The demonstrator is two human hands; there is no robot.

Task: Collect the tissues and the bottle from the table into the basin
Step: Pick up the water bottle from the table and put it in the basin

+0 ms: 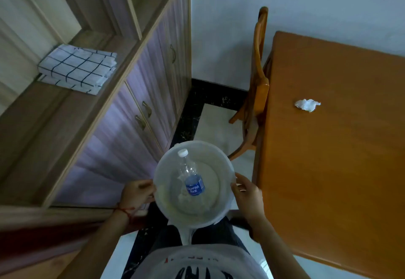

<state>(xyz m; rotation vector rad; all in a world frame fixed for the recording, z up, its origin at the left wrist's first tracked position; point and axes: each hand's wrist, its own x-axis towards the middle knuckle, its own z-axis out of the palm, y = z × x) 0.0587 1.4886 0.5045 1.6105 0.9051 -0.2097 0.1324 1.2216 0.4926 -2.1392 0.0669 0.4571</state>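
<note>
I hold a translucent white basin (pixel 166 169) in front of my body, above the floor. My left hand (pixel 137 193) grips its left rim and my right hand (pixel 247 195) grips its right rim. Inside the basin lies a clear plastic bottle (pixel 190 175) with a white cap and a blue label, its cap pointing away from me. Pale crumpled tissue (pixel 183 196) seems to lie under the bottle, though it is hard to make out. One crumpled white tissue (pixel 307 104) rests on the orange wooden table (pixel 328 169) to my right.
A wooden chair (pixel 258 77) is pushed against the table's far left side. A wood-grain cabinet (pixel 131 108) with handles runs along my left, with folded checked cloths (pixel 76 68) on its counter. The wall is straight ahead.
</note>
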